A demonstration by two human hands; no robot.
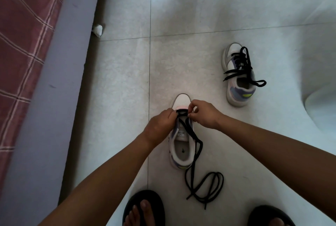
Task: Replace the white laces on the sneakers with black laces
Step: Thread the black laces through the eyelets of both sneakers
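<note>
Black lace (195,155) part-threaded on the near sneaker (181,135); both hands at its front eyelets.

I see the near sneaker upright on the pale tiled floor (118,80), toe pointing away, between the two forearms. My left hand (161,123) has its fingers curled at the left side of the lowest eyelets, touching the lace; whether it pinches it I cannot tell. My right hand (204,114) pinches the lace between thumb and forefinger at the right side. The lace's loose ends run down the shoe's right flank and coil on the floor behind the heel. The far sneaker (238,75), well apart to the right, carries black lacing. Two dark sandals (143,207) show at the bottom edge.
</note>
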